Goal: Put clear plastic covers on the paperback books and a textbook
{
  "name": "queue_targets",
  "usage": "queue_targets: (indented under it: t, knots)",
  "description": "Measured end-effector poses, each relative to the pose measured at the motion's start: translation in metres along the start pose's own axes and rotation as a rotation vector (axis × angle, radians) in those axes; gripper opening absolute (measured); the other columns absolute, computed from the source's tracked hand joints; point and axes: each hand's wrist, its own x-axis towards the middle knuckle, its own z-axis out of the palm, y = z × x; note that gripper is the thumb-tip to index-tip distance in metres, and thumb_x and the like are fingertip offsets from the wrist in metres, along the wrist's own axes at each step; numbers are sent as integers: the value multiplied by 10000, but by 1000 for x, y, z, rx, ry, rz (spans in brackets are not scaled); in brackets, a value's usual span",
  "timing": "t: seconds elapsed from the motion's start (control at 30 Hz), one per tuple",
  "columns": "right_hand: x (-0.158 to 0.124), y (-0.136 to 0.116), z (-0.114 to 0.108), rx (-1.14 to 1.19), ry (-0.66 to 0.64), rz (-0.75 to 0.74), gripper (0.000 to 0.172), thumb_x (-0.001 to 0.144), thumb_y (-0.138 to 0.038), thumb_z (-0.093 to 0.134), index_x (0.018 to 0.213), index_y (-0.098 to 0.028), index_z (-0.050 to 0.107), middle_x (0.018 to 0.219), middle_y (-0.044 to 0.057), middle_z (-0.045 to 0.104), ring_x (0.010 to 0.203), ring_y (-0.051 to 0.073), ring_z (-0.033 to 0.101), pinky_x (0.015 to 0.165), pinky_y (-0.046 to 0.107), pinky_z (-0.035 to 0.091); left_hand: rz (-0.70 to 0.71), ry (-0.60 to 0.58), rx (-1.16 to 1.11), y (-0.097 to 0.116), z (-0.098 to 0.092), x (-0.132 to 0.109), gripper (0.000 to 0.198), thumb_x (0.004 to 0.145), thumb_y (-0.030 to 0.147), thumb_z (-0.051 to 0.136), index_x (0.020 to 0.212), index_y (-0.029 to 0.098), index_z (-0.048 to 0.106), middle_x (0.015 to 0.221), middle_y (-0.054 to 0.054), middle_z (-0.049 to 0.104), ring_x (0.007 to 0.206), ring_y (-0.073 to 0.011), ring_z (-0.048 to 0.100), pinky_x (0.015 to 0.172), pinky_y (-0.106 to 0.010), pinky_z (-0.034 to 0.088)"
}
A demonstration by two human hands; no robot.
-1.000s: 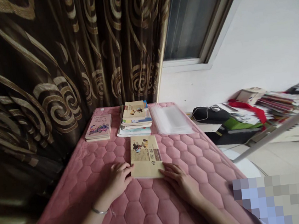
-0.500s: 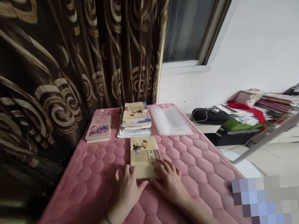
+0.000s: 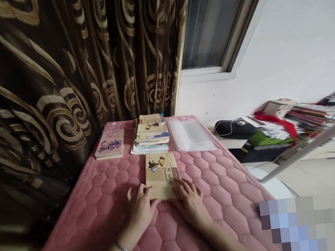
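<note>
On the pink quilted surface (image 3: 170, 239), just before the book pile (image 3: 151, 127), the beige book (image 3: 159, 180) is lying with the left hand (image 3: 140, 206) and right hand (image 3: 190, 201) touching its near corners, both loosely spread, whether pinching I cannot tell, uneven pushing possibly skewing it.

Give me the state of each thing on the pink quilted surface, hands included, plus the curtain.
Cream book: closed, flat, cover up.
Left hand: at the cream book's near left corner.
Right hand: fingers on the cream book's near right part.
Pink book: closed, lying flat.
Book stack: uneven, top book closed.
Plastic sheets: flat, overlapping.
Curtain: hanging in folds.
</note>
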Motion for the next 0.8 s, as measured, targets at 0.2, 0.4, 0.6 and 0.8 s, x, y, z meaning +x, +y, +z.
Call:
queue_targets:
  t: [0.2,0.4,0.6,0.8]
  knots:
    - [-4,23,-16,-3,-82,-39,279,922,-368,493,1153,-345,649,1366,50,533,1240,282,456,944,486,410,107,-135,-87,-24,-10,6,354,812,165,630,1141,295,643,1012,-25,654,964,-213,580,907,-419,374]
    - [-7,38,-17,-18,-111,-81,298,937,-395,476,1183,-374,642,1307,47,588,1231,272,477,943,479,408,189,-167,-100,-37,-10,9,438,821,101,596,1190,336,622,1017,-2,654,952,-190,576,885,-393,372]
    - [-9,42,-11,2,-106,-98,313,946,-369,461,1215,-380,621,1333,44,573,1239,268,472,945,478,406,205,-146,-100,-39,-7,7,509,818,51,565,1224,357,596,1007,1,648,962,-185,571,891,-395,372]
    - [-3,36,-25,108,-170,-58,304,927,-395,475,1162,-337,657,1332,69,558,1243,289,454,956,510,392,216,-121,-108,-36,-11,5,432,784,175,665,1190,315,611,1032,-14,636,979,-212,570,931,-434,372]
